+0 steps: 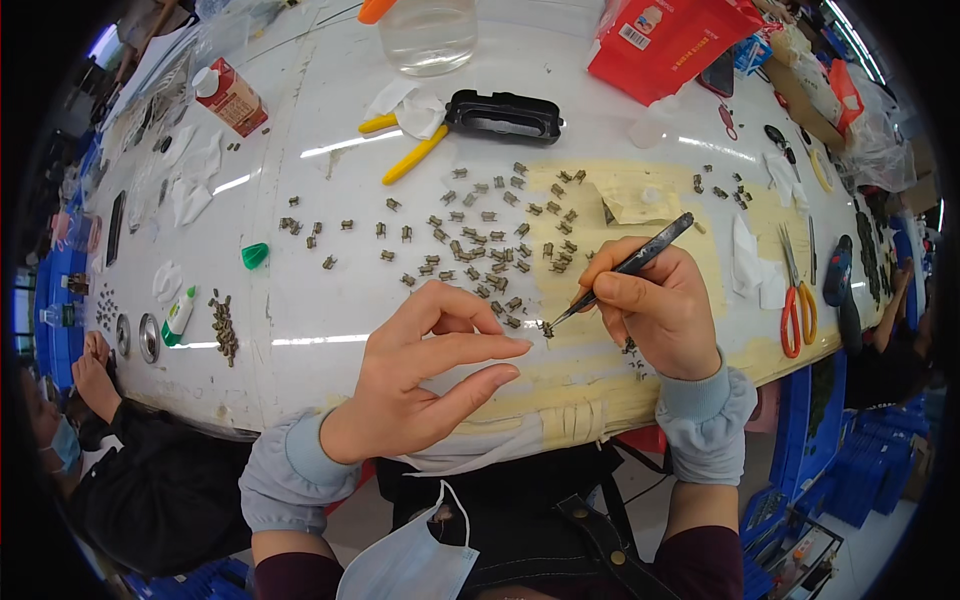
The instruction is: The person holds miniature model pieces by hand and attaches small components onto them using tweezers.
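Far left: co-worker's hand (97, 375) by the edge of the white counter (290, 385). Next, green-and-white squeeze bottle (180, 317), a heap of brownish pieces (226, 335) near it, red carton (232, 97) farther back, green piece (255, 256) nearer the middle. My left grip (420, 370) is released: thumb and forefinger apart, holding nothing, just left of the tweezer tips. Beyond it, yellow-handled tool (414, 155) with white tissue on it, scattered small metal parts (497, 267), black tray (505, 117) behind them. One metal part (547, 329) sits at the tweezer tips, over the yellowish area; can't tell if it's pinched. My right grip (655, 300) is closed around black tweezers (652, 246), pointing down-left. Behind: red package (665, 50). Farther right: orange-handled scissors (791, 322), well apart from my right grip.
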### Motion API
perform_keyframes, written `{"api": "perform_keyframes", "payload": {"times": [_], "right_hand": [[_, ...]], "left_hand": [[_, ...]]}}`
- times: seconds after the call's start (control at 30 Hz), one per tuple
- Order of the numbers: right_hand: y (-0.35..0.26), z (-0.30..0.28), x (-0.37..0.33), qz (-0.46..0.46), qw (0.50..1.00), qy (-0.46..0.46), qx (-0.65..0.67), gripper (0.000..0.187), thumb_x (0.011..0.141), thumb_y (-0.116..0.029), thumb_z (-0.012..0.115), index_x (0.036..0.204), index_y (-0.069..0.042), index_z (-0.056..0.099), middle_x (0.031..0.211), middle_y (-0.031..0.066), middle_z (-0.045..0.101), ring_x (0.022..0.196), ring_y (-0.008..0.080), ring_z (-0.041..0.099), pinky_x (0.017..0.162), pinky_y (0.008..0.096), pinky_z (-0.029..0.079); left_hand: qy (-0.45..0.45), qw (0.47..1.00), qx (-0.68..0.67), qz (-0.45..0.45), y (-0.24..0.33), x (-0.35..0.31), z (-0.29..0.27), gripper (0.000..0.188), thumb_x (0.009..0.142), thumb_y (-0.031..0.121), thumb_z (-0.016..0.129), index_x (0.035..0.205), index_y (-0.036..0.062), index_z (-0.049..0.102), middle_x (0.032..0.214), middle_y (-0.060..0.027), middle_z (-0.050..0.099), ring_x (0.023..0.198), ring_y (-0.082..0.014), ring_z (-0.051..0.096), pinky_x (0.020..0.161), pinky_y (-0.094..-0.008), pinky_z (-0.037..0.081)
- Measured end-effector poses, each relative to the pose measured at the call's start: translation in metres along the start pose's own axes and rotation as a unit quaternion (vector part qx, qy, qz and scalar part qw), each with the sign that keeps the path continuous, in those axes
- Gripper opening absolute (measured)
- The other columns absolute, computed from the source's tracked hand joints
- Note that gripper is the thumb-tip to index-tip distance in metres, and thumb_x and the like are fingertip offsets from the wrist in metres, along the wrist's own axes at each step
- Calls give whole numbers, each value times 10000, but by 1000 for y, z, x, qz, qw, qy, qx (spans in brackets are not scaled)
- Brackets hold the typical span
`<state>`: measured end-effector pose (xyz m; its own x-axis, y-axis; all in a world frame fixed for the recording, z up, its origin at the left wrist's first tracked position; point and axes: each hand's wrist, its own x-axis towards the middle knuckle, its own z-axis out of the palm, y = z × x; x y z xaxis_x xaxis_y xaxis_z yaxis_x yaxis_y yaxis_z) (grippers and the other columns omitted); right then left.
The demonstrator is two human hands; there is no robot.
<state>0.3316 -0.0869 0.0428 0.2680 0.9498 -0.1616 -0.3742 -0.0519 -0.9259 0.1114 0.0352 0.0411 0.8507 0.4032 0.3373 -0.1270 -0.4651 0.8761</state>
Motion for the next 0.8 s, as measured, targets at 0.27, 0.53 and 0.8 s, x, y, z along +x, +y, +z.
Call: {"api": "perform_keyframes", "payload": {"times": [0.27,0.53,0.8], "right_hand": [[2,1,0,-2,999,-11,46,165,875,-74,643,961,67,646,786,158,668,539,113,529,468,231,407],[3,1,0,-6,999,-9,33,156,879,-76,641,956,59,647,797,152,672,547,111,543,467,227,416],[3,2,-1,-4,1000,-1,24,145,876,-69,641,952,54,648,793,149,672,546,108,546,467,222,420]], "left_hand": [[-11,1000,-8,-7,1,0,0,265,773,-21,702,1036,9,719,984,-105,552,808,-168,551,677,-261,446],[-17,1000,-15,-20,1,-1,1,273,790,-40,673,1059,-3,709,988,-101,548,803,-155,541,669,-253,433],[-24,1000,-15,-12,0,-1,2,284,788,-44,673,1066,-1,707,993,-104,553,808,-154,544,669,-252,435]]}}
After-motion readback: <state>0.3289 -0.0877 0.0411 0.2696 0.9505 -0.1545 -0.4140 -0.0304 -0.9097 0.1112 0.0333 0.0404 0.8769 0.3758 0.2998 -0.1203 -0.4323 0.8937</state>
